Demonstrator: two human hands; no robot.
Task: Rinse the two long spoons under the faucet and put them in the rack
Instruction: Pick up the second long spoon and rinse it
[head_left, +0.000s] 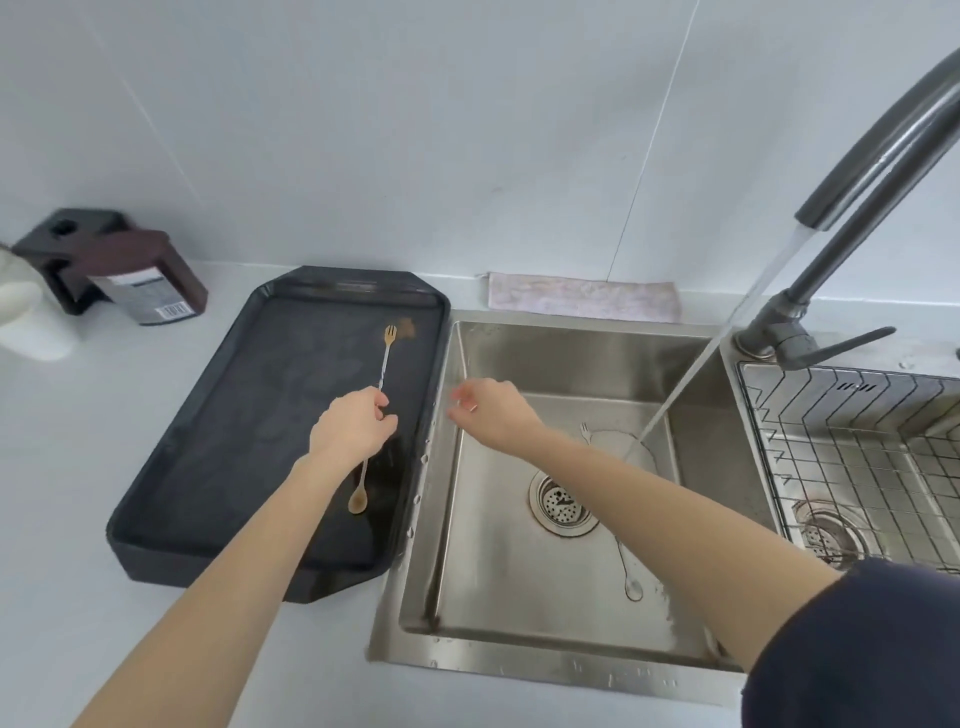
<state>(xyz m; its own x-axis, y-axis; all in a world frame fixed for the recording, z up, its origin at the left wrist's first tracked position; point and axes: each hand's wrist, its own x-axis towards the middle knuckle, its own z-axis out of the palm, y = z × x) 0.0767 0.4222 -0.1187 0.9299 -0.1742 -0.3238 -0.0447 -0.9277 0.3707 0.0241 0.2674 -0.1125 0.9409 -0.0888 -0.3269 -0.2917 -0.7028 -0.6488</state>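
Two bare forearms show, both uncovered from wrist to past the elbow. The left hand (353, 423) and right hand (493, 413) wear no gloves. A dark navy short sleeve (857, 654) covers the right upper arm at 4 o'clock; its cloth looks plain and unmarked.

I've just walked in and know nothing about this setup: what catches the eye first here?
Water pours from the tall faucet into the left sink, where one long spoon lies on the bottom. Over the dark tray beside it, the left hand pinches a second, golden spoon, while the right hand hovers open.
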